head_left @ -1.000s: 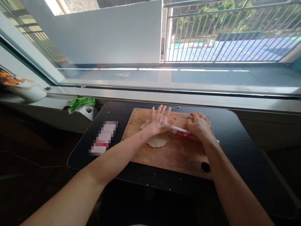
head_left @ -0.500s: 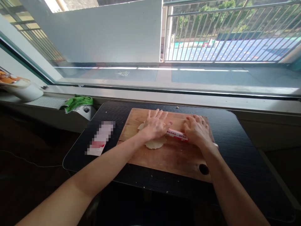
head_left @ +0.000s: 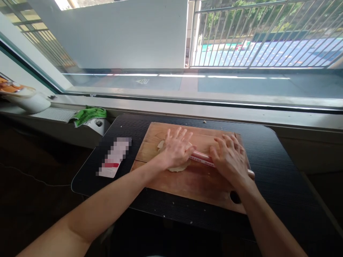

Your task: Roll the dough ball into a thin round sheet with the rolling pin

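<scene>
A rolling pin (head_left: 202, 158) with red-and-white printed wrapping lies slantwise across the wooden cutting board (head_left: 187, 189). My left hand (head_left: 177, 148) presses flat on its left part, fingers spread and stretched forward. Beneath that hand is a thin, pale sheet of dough (head_left: 179, 168), its edges showing to the left and below. Over the pin's right part rests my right hand (head_left: 230, 157), palm down with fingers apart. The pin's end sticks out past my right wrist. Both palms hide stretches of the pin.
The board lies on a black table (head_left: 268, 160) with small crumbs. A blurred-out pinkish flat object (head_left: 115, 159) is at the left. Beyond stand a window ledge (head_left: 187, 108), a green cloth (head_left: 89, 115) and a white container (head_left: 34, 101).
The pin has rolled slightly toward me under my hands and turned, showing more plain red. Both hands have shifted a little; the right hand's fingers are more spread. The view has tilted slightly.
</scene>
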A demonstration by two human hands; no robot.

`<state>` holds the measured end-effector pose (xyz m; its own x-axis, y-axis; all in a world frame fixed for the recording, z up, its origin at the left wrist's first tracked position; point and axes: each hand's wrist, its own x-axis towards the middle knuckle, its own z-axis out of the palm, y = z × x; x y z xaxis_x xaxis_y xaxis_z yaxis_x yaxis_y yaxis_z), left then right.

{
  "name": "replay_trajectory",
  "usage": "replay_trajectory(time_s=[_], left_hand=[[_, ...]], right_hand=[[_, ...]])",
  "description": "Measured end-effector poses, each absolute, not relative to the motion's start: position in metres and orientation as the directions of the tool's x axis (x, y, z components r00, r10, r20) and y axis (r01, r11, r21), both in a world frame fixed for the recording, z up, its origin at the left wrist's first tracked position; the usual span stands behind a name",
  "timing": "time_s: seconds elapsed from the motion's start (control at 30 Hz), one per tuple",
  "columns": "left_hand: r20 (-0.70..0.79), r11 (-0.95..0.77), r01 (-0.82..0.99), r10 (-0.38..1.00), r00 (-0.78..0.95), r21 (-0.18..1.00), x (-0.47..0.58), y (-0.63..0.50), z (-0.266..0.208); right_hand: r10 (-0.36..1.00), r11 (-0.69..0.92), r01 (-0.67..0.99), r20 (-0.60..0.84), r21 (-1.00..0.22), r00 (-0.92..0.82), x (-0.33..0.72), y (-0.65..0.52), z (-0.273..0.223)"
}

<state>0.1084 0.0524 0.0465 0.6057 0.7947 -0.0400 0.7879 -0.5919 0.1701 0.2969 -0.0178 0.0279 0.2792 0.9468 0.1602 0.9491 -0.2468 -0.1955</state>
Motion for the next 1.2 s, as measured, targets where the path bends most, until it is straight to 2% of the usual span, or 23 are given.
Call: replay_trajectory(time_s=[0.1,0.23,0.3,0.37,0.53,0.7,0.8,0.93,1.0,1.13,1.2], left_hand=[[-0.01,-0.604,0.781,0.79,0.613,0.158,0.11,0.057,0.045],[-0.116,-0.522,0.834,0.83,0.545,0.178,0.138,0.101,0.052],[-0.156,-0.495,0.848,0.838,0.523,0.189,0.14,0.103,0.055],[-0.134,-0.507,0.841,0.835,0.533,0.188,0.13,0.086,0.053],[0.034,-0.551,0.818,0.832,0.553,0.165,0.111,0.054,0.044],[-0.113,-0.488,0.853,0.852,0.512,0.185,0.142,0.104,0.055],[-0.128,-0.475,0.856,0.854,0.504,0.202,0.137,0.097,0.056],[0.004,-0.543,0.816,0.833,0.554,0.199,0.112,0.058,0.045],[0.04,-0.543,0.818,0.837,0.546,0.188,0.113,0.06,0.043],[-0.05,-0.461,0.865,0.876,0.479,0.198,0.138,0.098,0.049],[-0.084,-0.444,0.874,0.881,0.466,0.2,0.142,0.101,0.052]], right_hand=[[0.949,-0.242,0.958,0.169,-0.153,0.267,0.299,-0.015,0.028],[0.92,-0.385,0.904,0.0,-0.185,0.391,0.321,0.03,0.034],[0.912,-0.407,0.895,-0.033,-0.18,0.408,0.322,0.033,0.037],[0.924,-0.379,0.91,-0.021,-0.167,0.381,0.313,0.016,0.037],[0.943,-0.297,0.945,0.115,-0.134,0.312,0.297,-0.018,0.033],[0.899,-0.423,0.881,0.024,-0.212,0.437,0.321,0.032,0.037],[0.907,-0.414,0.882,-0.016,-0.225,0.422,0.32,0.027,0.037],[0.951,-0.253,0.945,0.127,-0.207,0.282,0.303,-0.014,0.03],[0.945,-0.237,0.95,0.177,-0.203,0.274,0.303,-0.014,0.029],[0.898,-0.409,0.873,0.053,-0.265,0.437,0.319,0.025,0.036],[0.889,-0.441,0.86,0.005,-0.256,0.457,0.322,0.03,0.039]])
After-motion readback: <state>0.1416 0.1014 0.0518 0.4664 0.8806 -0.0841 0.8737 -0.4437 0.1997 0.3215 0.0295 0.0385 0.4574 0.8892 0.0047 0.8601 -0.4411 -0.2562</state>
